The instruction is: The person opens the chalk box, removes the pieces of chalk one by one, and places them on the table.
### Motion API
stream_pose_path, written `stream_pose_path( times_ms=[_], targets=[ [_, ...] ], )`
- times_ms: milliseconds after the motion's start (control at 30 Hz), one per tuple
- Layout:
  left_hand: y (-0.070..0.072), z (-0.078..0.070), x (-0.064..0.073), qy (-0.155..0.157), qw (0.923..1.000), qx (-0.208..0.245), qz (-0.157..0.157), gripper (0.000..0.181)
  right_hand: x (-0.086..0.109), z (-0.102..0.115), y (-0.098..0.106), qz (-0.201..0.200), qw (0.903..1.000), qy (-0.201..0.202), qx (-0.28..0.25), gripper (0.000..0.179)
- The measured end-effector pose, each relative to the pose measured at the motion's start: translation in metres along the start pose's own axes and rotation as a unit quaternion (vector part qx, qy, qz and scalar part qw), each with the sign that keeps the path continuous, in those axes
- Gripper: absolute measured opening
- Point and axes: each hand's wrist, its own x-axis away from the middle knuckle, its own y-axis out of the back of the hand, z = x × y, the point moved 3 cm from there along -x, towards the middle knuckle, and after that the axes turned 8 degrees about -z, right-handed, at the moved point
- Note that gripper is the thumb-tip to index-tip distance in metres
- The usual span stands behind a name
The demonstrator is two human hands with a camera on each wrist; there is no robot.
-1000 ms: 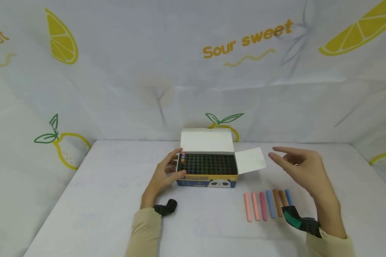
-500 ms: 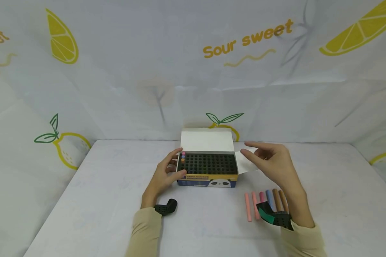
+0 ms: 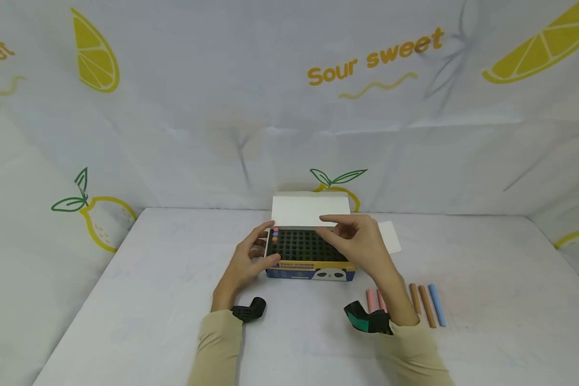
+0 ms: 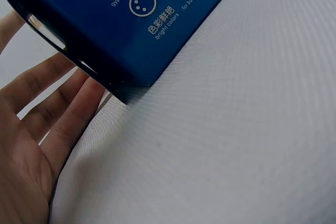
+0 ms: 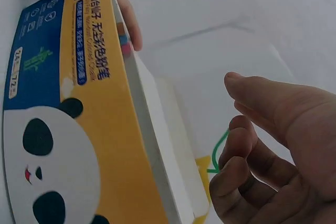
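A yellow and blue chalk box (image 3: 310, 272) with a panda face stands with its lid raised, a dark grid of holes on top. Pink, blue and orange chalk ends (image 3: 275, 235) show at its left end; their tips also appear in the right wrist view. My left hand (image 3: 245, 265) grips that end, thumb at the front corner and index finger at the back. Over the right half of the box hovers my right hand (image 3: 359, 241), thumb and index finger apart, nothing between them. Its other fingers bend inward in the right wrist view.
Right of the box lie pink chalk sticks (image 3: 370, 301), brown chalk sticks (image 3: 427, 306) and a blue chalk stick (image 3: 437, 305); my right forearm covers others. The raised white lid (image 3: 299, 210) and side flap (image 3: 390, 237) stick out. A lemon-print cloth (image 3: 198, 107) hangs behind.
From beyond the side flap, my right hand has moved left to above the box. Its forearm now covers different chalk sticks. My left hand has stayed at the box's left end.
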Motion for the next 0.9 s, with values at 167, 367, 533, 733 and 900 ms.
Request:
stream_pose_path(
  times_ms=[167,367,533,733,900],
  targets=[
    [0.001,0.000,0.000,0.001,1.0000,0.003,0.002,0.072,-0.005,0.003,-0.024,0.020,0.9994,0.009,-0.028,0.027],
    [0.000,0.000,0.000,-0.003,1.0000,0.002,0.000,0.072,-0.010,0.008,-0.052,0.048,0.9980,0.019,-0.038,0.025],
    [0.000,0.001,0.000,-0.008,1.0000,0.003,0.001,0.071,-0.012,0.010,-0.072,0.073,0.9966,0.009,-0.038,0.026],
    [0.000,0.002,-0.001,-0.003,1.0000,-0.005,0.001,0.072,-0.012,0.007,-0.086,0.077,0.9968,0.006,-0.020,0.024],
    [0.001,0.002,0.000,-0.003,1.0000,-0.006,0.001,0.073,-0.010,0.007,-0.092,0.063,0.9979,0.007,0.009,0.021]
  ],
)
